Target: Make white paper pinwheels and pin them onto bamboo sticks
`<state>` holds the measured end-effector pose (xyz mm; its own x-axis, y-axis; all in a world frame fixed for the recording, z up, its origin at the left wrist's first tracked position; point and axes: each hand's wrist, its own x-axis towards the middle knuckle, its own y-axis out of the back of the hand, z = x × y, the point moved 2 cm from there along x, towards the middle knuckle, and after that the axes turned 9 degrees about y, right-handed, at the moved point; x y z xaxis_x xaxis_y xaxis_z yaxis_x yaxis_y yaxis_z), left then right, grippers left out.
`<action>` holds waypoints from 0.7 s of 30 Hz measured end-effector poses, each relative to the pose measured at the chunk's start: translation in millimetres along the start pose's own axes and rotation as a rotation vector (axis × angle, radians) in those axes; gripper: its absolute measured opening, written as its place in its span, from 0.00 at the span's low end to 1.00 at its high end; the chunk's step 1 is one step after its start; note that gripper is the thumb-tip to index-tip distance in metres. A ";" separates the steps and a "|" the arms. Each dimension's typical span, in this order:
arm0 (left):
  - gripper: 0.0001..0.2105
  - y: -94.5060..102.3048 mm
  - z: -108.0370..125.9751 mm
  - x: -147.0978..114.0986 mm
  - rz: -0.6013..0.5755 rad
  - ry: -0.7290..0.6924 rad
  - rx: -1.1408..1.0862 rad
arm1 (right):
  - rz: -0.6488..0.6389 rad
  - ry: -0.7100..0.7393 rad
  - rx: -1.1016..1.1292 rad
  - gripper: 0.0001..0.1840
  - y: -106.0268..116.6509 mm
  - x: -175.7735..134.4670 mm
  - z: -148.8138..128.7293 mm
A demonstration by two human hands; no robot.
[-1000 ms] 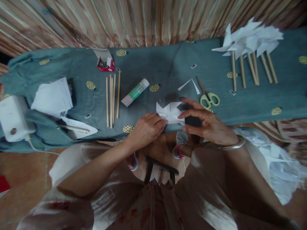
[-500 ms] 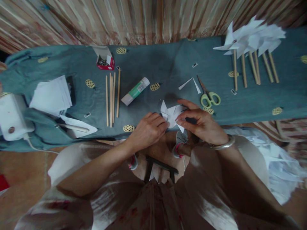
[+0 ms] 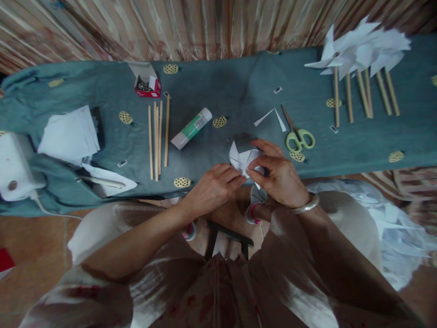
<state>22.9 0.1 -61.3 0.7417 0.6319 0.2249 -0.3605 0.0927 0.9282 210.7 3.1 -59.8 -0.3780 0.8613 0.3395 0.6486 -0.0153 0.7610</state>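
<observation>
Both hands have drawn closer together since half a second ago, the right hand (image 3: pixel 282 171) shifting leftward over the folded paper (image 3: pixel 241 157) and the left hand (image 3: pixel 218 187) edging right. That paper, its corners standing up as pointed flaps, is between the hands at the near edge of the green tablecloth (image 3: pixel 239 98). Right thumb and index finger pinch its right side, the other fingers curled above. Left fingers press together, tips on its lower left edge; the left thumb is hidden, so I cannot tell whether it grips too.

Beyond the paper, bare cloth runs back to the far edge by the curtain (image 3: pixel 205 27). Two thin paper offcuts (image 3: pixel 280 120) lie just past the right hand, with the scissors (image 3: pixel 300 140) beside them, blades pointing away. Left of the paper, a strip of cloth separates it from the glue stick (image 3: pixel 191 128), then the wooden sticks (image 3: pixel 156 141). Farther out are the paper stack (image 3: pixel 70 134) at left and finished pinwheels (image 3: pixel 358 48) at far right.
</observation>
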 end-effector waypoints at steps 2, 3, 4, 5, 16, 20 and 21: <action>0.09 -0.2 0.1 0.6 -0.010 0.004 -0.007 | -0.001 0.011 -0.013 0.03 -0.9 -0.4 -0.9; 0.09 -0.4 0.2 0.9 -0.011 0.004 -0.010 | 0.000 0.014 -0.016 0.03 -1.1 -0.6 -1.2; 0.09 -0.7 0.4 1.2 -0.011 0.004 -0.012 | 0.001 0.014 -0.017 0.04 -1.2 -0.7 -1.4; 0.09 -0.9 0.4 1.4 -0.010 0.005 -0.011 | 0.002 0.012 -0.016 0.04 -1.3 -0.9 -1.5; 0.10 -1.1 -0.1 1.0 -0.012 0.013 -0.023 | -0.003 -0.037 0.027 0.03 -1.4 -1.3 2.2; 0.10 -1.0 0.1 0.8 -0.025 0.009 -0.053 | -0.023 -0.045 0.031 0.05 -1.0 -0.9 3.1; 0.10 -1.1 0.1 0.7 -0.025 0.009 -0.059 | -0.024 -0.043 0.028 0.05 -1.0 -0.9 3.1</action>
<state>23.9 0.4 -62.1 0.7459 0.6357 0.1990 -0.3746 0.1532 0.9145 212.5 3.9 -62.6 -0.3651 0.8823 0.2970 0.6582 0.0190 0.7526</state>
